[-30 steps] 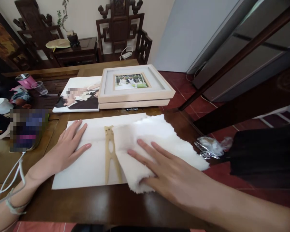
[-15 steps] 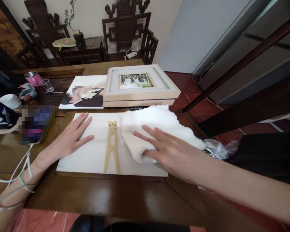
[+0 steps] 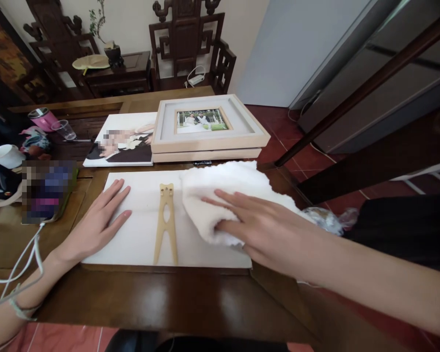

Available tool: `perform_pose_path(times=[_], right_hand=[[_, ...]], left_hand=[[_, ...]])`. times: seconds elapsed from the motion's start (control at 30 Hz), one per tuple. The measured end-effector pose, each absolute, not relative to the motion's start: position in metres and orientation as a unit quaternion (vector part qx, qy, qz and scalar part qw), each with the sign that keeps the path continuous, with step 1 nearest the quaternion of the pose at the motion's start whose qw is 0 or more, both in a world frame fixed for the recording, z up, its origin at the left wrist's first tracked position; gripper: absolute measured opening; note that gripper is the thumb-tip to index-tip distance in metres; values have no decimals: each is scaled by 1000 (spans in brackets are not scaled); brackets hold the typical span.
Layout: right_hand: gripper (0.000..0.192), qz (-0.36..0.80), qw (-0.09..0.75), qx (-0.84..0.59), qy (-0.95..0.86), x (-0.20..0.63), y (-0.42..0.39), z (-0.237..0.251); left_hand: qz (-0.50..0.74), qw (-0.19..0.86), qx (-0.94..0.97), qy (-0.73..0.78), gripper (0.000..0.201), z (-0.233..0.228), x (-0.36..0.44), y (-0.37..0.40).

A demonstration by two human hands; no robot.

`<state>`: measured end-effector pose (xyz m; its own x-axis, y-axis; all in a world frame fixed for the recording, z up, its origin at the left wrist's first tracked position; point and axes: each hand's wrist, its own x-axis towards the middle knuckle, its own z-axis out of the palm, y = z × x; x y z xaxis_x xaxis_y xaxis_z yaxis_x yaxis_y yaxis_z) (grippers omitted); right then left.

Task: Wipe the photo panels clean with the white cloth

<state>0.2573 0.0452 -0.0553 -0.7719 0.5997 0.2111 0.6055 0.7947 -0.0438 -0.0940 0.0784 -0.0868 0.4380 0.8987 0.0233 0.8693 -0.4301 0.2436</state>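
You sit at a big dark wooden bench (image 3: 139,303). On it, right in front of you, lies a flat white board (image 3: 139,239). A fluffy white cloth (image 3: 227,188) lies on the right part of the board, and some of it hangs past the board's right edge.

Behind the board sit two stacked picture frames (image 3: 205,144) with a small photo in the middle of the top one. Just left of the frames lies a flat photo print (image 3: 121,142).

Your right hand (image 3: 264,227) is flat on the cloth. Its grip is open, with the fingers spread and pressing down, not closed around anything. Your left hand (image 3: 97,225) is flat on the left part of the board. Its grip is open too, fingers straight, touching only the board.

Between your two hands a thin wooden stand piece (image 3: 165,222) lies on the board. It has two legs that point toward you. It sits just beside the cloth.

Far left on the bench stand a pink cup (image 3: 44,119) and a clear small cup (image 3: 64,129). A white cord (image 3: 25,264) runs by your left wrist.
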Motion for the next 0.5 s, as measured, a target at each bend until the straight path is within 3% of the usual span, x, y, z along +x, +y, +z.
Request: perform_pose_path(times=[0.2, 0.4, 0.5], right_hand=[[36, -40, 78, -311, -947, 257, 51, -65], [15, 35, 112, -285, -951, 243, 10, -60], [15, 40, 106, -286, -952, 239, 8, -55]], left_hand=[[66, 105, 848, 515, 58, -85, -97, 75], [74, 98, 849, 514, 53, -83, -92, 79], [63, 86, 857, 504, 50, -79, -91, 87]])
